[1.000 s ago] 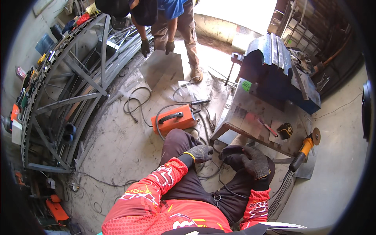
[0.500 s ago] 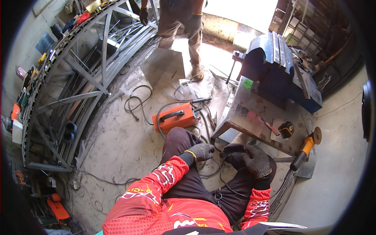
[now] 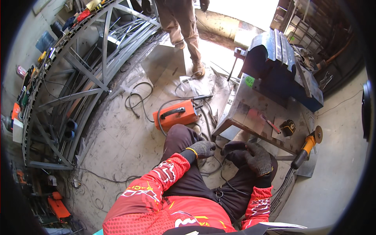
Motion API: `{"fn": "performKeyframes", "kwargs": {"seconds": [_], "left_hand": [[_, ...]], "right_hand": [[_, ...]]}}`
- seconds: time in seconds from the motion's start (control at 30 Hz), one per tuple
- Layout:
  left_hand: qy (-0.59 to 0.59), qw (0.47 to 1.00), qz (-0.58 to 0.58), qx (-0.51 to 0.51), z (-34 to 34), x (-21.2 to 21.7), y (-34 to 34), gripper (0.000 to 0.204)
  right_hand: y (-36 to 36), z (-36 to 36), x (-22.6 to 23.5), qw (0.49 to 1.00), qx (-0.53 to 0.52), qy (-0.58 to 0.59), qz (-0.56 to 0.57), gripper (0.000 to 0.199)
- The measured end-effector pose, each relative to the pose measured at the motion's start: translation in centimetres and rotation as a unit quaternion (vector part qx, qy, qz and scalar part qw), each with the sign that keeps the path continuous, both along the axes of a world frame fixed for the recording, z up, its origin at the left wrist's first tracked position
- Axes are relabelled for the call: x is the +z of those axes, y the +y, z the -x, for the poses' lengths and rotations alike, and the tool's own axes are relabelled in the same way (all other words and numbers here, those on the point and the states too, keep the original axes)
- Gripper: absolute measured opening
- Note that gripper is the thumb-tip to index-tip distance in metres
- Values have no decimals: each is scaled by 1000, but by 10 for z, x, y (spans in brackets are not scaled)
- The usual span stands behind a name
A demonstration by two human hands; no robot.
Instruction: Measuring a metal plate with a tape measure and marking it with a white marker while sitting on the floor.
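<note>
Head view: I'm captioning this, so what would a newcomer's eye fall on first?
Probably the bright orange machine, just beyond the person's left knee. Next comes the yellow-and-black angle grinder at the near right corner of the metal table. The rack crowded with long bars dominates the left.

Green label at far end of steel table, print too small; white lettering on my red sleeves, this side of it.
</note>
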State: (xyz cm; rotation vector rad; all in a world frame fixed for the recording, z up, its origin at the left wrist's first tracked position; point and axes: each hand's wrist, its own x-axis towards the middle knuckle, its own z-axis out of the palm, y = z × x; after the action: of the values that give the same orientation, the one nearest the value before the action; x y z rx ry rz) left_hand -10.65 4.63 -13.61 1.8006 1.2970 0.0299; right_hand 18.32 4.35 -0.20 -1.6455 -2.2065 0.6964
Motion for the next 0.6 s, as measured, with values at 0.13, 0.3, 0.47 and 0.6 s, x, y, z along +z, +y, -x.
{"fn": "performKeyframes", "kwargs": {"seconds": [0.13,0.3,0.47,0.6], "left_hand": [[-5,1000,-2,-9,-1,2,2,44],[2,1000,-7,-11,0,1,2,43],[5,1000,-11,-13,-1,1,1,43],[1,1000,-1,-13,-2,4,2,44]], "right_hand": [[0,2,6,1000,-14,9,21,36],[1,1,3,1000,-13,4,20,37],[1,1,4,999,-15,0,31,38],[0,0,6,1000,-11,-2,29,38]]}}
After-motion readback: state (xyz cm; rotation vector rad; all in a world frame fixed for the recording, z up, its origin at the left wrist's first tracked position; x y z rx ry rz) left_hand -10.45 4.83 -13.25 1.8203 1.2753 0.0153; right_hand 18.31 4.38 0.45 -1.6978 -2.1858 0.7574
